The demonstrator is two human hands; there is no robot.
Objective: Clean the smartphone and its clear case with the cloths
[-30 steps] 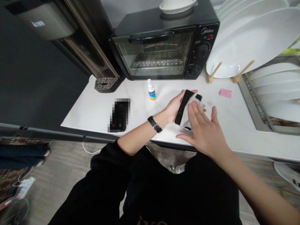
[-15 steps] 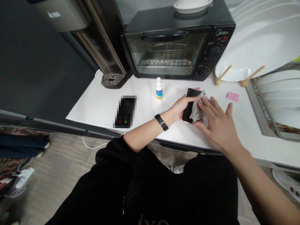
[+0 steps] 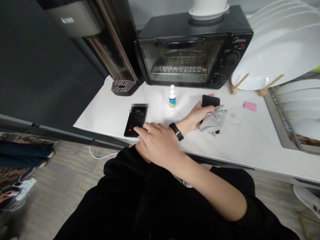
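Note:
My left hand [image 3: 201,115] is closed around a smartphone [image 3: 211,101] above the counter. A crumpled grey cloth [image 3: 213,122] drapes over the lower part of that phone, beside my left thumb. My right hand [image 3: 155,140] reaches across my left forearm, holding nothing, its index finger stretched onto the lower edge of a second phone [image 3: 136,116]. That one lies flat on the counter, its dark screen lit with a red round button. A small white spray bottle [image 3: 172,96] with a blue and yellow label stands upright between the two phones.
Behind the bottle sits a black toaster oven [image 3: 185,60]. A drink dispenser [image 3: 123,86] stands at the back left. White plates [image 3: 275,56] in a rack and a pink paper slip [image 3: 250,106] are on the right. A person's hand [image 3: 6,196] is near a power strip [image 3: 25,189] below.
My right hand has left the cloth and crossed left to the phone lying on the counter. The cloth now hangs on the held phone. A person's hand has appeared by the power strip.

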